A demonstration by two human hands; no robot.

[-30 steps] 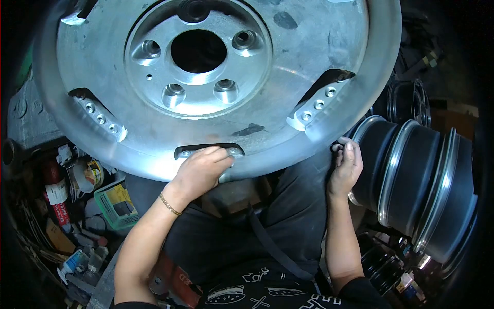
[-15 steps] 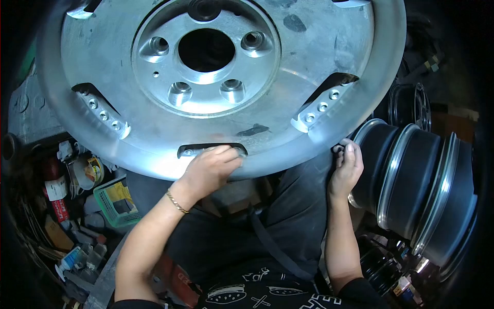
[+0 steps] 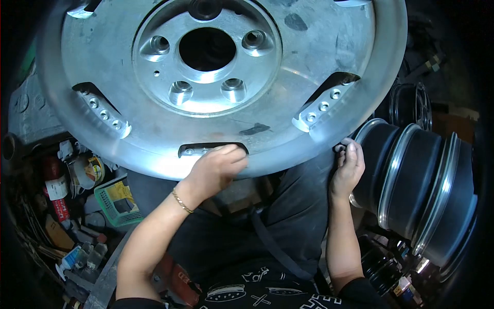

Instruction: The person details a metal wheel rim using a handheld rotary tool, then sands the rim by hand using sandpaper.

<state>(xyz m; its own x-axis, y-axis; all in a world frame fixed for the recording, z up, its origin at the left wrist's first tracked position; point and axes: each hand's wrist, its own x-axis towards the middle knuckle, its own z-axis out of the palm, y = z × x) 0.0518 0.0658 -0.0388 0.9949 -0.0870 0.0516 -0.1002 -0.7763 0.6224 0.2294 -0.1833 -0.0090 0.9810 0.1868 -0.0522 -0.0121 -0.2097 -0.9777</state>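
Observation:
A large silver wheel disc (image 3: 309,62) fills the upper view, with a central hole, lug holes and dark slots near its outer lip. Bent over the bottom slot (image 3: 188,151) is my left hand (image 3: 218,167), closed in a pinch with the fingertips at the slot's right part. Whatever it pinches is hidden behind the fingers. My right hand (image 3: 348,167) rests beside my knee, just below the disc's lower right lip. Its fingers are curled together around something small and dark that I cannot make out. Small round holes show on the ledge of the right slot (image 3: 323,106).
Several dark wheel barrels (image 3: 411,177) with shiny rims stand to the right. On the left are a green plastic basket (image 3: 117,206), a red fire extinguisher (image 3: 57,198) and small bottles (image 3: 92,256). A metal block (image 3: 36,110) sits at upper left.
My left hand has shifted slightly right and up along the bottom slot, showing more of its ledge. The right hand and the disc look nearly unchanged.

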